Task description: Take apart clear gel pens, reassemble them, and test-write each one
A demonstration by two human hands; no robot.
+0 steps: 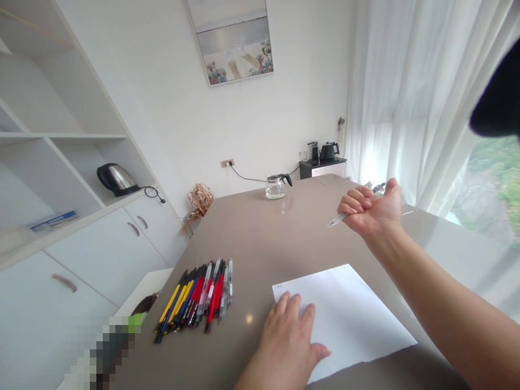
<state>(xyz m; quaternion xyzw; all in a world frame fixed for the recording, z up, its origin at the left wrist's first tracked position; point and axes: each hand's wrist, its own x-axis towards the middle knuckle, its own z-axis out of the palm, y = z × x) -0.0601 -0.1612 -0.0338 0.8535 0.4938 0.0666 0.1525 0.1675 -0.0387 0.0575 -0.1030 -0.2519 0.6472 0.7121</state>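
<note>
My left hand point(286, 338) lies on the left part of a white sheet of paper point(353, 319), fingers stretched out and a little apart. Small writing shows in the sheet's upper left corner. Raised above the table's right side, my right hand point(371, 208) is turned palm up, its fingers curled round a clear pen point(337, 220). One end of the pen sticks out to the left; the other end shows behind the thumb. To the left of the sheet lies a row of several pens point(195, 295), yellow, blue, red, black and clear, side by side.
A glass teapot point(276, 187) with a black handle stands at the far end of the brown table point(252, 233). Behind it, a black kettle point(329, 150) sits on a small stand. Shelves with a steel kettle point(117, 179) line the left; curtains point(410, 97) hang right.
</note>
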